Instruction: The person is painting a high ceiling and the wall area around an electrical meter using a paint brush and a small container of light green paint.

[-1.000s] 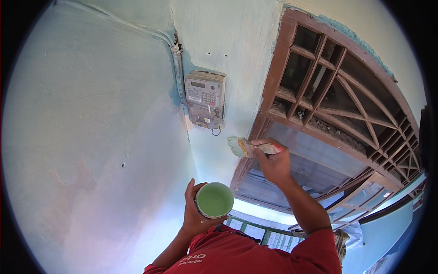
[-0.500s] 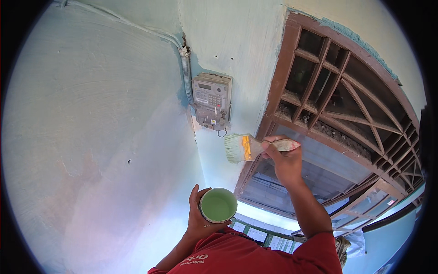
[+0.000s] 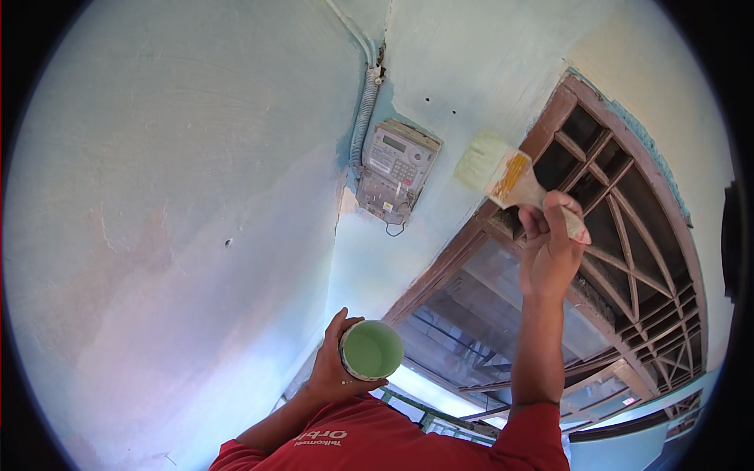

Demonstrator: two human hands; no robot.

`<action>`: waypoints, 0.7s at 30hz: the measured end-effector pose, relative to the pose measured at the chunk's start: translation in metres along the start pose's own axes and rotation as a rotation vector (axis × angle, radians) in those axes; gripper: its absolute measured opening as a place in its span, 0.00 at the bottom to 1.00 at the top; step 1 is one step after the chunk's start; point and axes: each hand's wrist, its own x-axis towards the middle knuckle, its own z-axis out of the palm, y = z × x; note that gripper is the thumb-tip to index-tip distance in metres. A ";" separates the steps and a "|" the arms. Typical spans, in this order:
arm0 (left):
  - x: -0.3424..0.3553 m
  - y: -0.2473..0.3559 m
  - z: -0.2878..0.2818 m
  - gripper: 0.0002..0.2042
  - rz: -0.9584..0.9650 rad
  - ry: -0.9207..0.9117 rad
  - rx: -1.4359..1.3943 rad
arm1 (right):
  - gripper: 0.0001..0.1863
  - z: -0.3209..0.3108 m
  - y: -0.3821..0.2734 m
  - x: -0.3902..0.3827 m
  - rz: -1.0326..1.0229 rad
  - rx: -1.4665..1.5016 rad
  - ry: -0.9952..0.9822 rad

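My right hand [image 3: 550, 239] is raised with its fingers closed round the handle of a wide paintbrush [image 3: 514, 180]. Its pale green bristles are at the wall [image 3: 440, 71], on the strip between the electricity meter and the window frame; motion blurs them slightly, and I cannot tell whether they touch. Lower down, close to my chest, my left hand [image 3: 334, 365] is wrapped round a cup of light green paint [image 3: 371, 351], its mouth facing up. The grey electricity meter [image 3: 398, 169] is on the wall left of the brush.
A brown wooden window frame [image 3: 440, 275] with lattice and glass runs down the right side. A grey corrugated conduit [image 3: 364, 118] and cable lead up from the meter. A thin wire loop [image 3: 395, 229] hangs beneath it. The left wall [image 3: 157, 235] has worn, patchy paint.
My right hand has carried the paintbrush up and to the right, from below the meter to the wall beside it. The view has turned; my left hand still holds the cup near my chest.
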 end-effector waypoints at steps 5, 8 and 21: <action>0.005 -0.003 0.002 0.70 0.064 0.013 -0.054 | 0.11 0.048 0.008 0.035 -0.311 -0.157 -0.033; 0.008 -0.002 0.004 0.69 0.093 0.028 -0.077 | 0.09 0.074 0.024 0.057 -0.497 -0.337 -0.110; 0.007 0.003 0.001 0.69 0.050 0.059 -0.112 | 0.06 0.082 0.067 0.071 -0.796 -0.637 -0.265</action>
